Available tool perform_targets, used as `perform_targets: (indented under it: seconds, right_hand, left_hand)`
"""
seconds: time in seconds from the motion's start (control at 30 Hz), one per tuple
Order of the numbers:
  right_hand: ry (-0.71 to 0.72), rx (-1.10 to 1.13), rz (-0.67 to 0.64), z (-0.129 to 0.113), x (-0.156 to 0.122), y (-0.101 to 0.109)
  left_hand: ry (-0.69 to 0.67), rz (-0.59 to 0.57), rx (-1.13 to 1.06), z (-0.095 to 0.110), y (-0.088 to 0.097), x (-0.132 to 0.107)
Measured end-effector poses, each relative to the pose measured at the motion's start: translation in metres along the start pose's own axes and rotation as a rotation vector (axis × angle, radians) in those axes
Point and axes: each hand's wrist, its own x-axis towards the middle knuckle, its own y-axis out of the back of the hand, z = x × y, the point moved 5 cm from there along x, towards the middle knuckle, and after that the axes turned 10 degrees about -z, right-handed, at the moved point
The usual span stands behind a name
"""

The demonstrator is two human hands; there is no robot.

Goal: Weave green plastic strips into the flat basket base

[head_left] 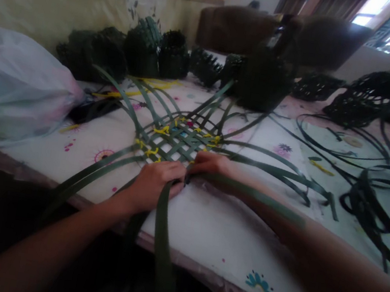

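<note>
Table [209, 238], near edge: left hand [158, 183] and right hand [212, 163] pinch a strip [164, 235]. I judge even tension advisable.

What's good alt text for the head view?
A person's left hand and right hand grip green strips at the near edge of a woven lattice with yellow ties, on a flower-patterned tablecloth. Dark woven baskets stand behind; a white bag lies at left, coiled strips at right.
</note>
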Motion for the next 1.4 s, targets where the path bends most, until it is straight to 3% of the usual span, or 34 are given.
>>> perform_targets:
  seconds: [0.1,0.3,0.47,0.67,1.0,1.17,1.4]
  right_hand:
    - [-0.058,0.011,-0.058,0.003,0.006,-0.003]
    - [-0.363,0.067,-0.266,0.009,0.028,0.008]
    - [-0.385,0.186,-0.462,0.016,0.043,0.005]
    - [-0.288,0.088,-0.297,0.010,0.038,0.006]
    - [-0.008,0.068,-0.078,0.010,0.012,0.006]
    - [0.001,0.038,0.004,0.016,0.014,-0.001]
    - [0.081,0.221,0.091,0.018,0.008,-0.002]
  left_hand:
    - [0.013,0.017,0.020,0.001,0.002,0.000]
    - [0.042,-0.014,-0.007,-0.003,0.001,0.000]
    - [0.153,0.026,-0.028,-0.010,0.000,0.000]
    - [0.285,0.118,-0.067,-0.016,0.004,0.007]
    - [0.244,0.139,-0.111,-0.018,0.002,0.006]
    - [0.185,0.132,-0.185,-0.015,0.001,0.004]
    - [0.140,0.113,-0.281,-0.016,0.001,0.004]
